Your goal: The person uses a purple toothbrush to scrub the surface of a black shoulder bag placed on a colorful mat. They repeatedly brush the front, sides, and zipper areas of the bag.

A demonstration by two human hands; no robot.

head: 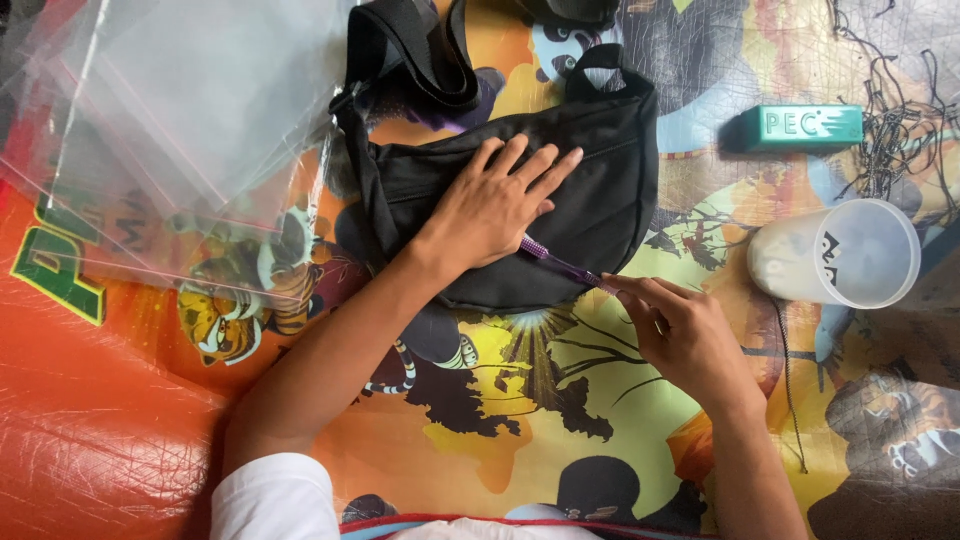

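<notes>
This looks like a small place where bags get packed by hand. A cartoon sheet covers the floor, with clear plastic bags piled up, loose black threads, and a plastic cup.

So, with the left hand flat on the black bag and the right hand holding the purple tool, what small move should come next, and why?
Probably slide the purple tool a little further along the black bag. The left hand already presses the bag flat, and the right hand pinches the tool's near end, its tip under the left hand.
</notes>
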